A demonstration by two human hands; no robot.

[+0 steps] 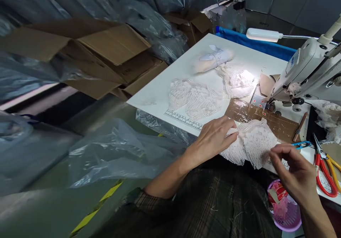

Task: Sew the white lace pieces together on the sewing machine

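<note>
In the head view a piece of white lace (258, 140) lies over the near edge of the sewing table (154, 92), its scalloped lower edge hanging toward my lap. My left hand (217, 135) pinches its upper left part between thumb and fingers. At the lace's right edge, the thumb and forefinger of my right hand (295, 169) come together on the border; the other fingers are curled. Two more lace pieces lie farther back: one flat (195, 98), one bunched (237, 80) beside the sewing machine (301, 71), under its needle area's light.
Red-handled scissors (325, 176), blue thread snips (302, 144) and a brown-handled tool (300, 126) lie at the right. A purple basket (289, 222) with scraps stands below. A lamp (263, 34) hangs over the table. Cardboard boxes (114, 46) and plastic sheeting (114, 153) are at the left.
</note>
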